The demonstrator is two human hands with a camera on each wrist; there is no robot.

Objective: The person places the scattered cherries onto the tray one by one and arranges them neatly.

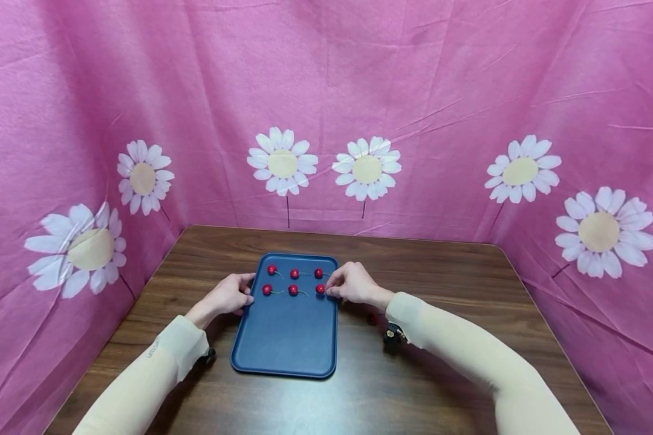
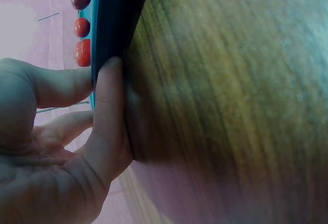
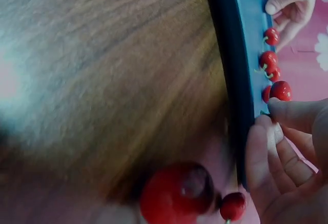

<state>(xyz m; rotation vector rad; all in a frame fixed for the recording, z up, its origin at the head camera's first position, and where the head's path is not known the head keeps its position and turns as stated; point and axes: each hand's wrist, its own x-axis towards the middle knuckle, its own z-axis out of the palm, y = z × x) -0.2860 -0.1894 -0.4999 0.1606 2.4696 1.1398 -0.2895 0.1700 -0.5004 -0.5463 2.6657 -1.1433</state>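
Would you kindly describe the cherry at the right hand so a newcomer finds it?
Find the blue tray mid-table. Six cherries sit there in two rows. It is the near row's rightmost cherry, alone against the right hand fingertips.

Tray mid-table, six cherries in two rows at its far end, loose cherry right of tray

pink daisy-print cloth backdrop surrounding dark wood table.

Left grip fingers loosely curled; right grip fingertips pinched together; forearms converging.
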